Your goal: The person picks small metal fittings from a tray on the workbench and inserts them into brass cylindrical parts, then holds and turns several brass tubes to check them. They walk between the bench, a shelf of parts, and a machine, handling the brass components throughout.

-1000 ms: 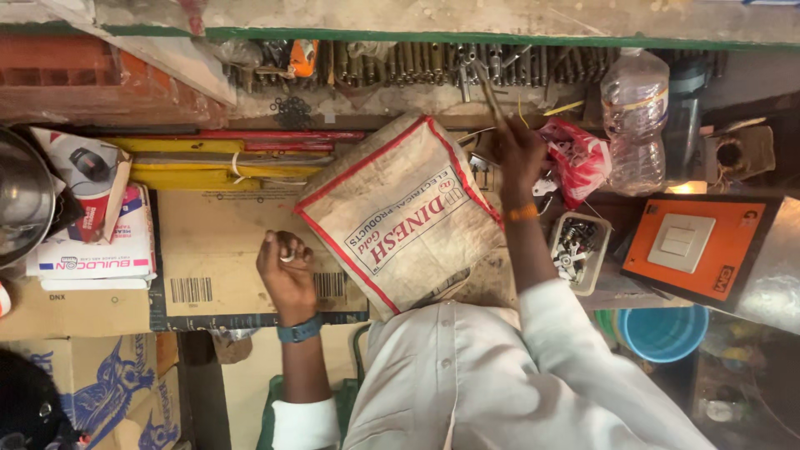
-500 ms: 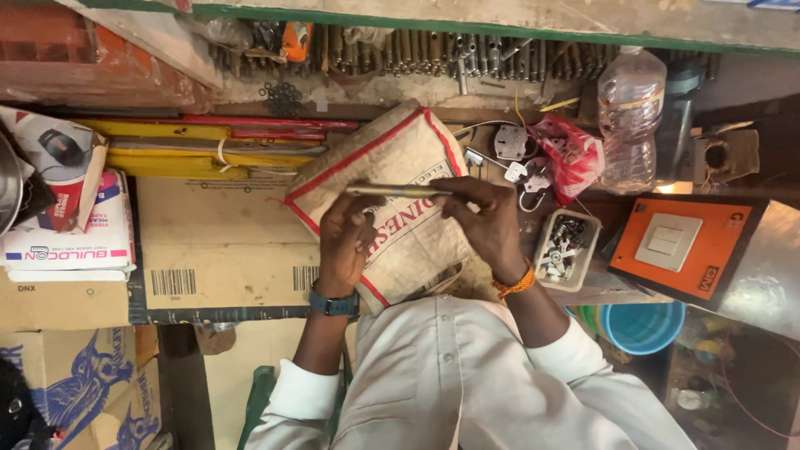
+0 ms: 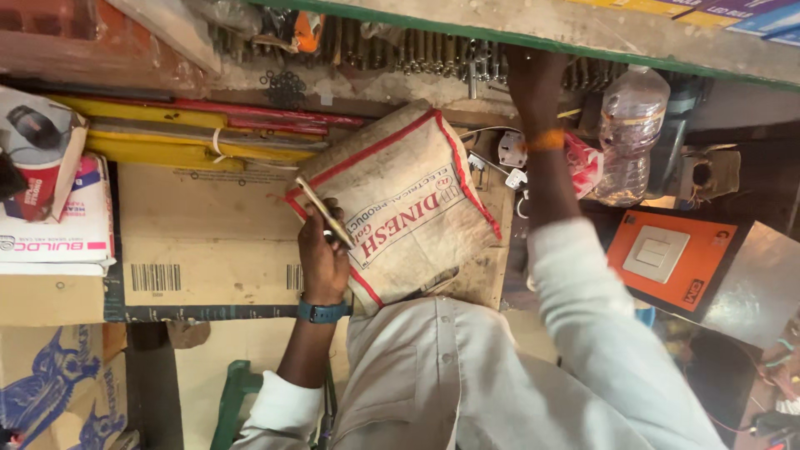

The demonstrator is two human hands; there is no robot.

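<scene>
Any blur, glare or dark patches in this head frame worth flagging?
Head view: right hand and forearm are motion-blurred, reaching to the tool row; left hand with its thin rod is sharper; warm light leaves the lower right corner dark; soft glare on the clear plastic bottle.

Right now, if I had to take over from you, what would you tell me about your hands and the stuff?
Left hand: shut on a thin metal stick, held over the sack.
Right hand: up at the row of metal parts under the shelf; I cannot tell whether it grips one.
The sack lies on the bench, partly over the cardboard box.
Done: the stick is in hand.
Left: nothing from the row shows as taken yet.
</scene>
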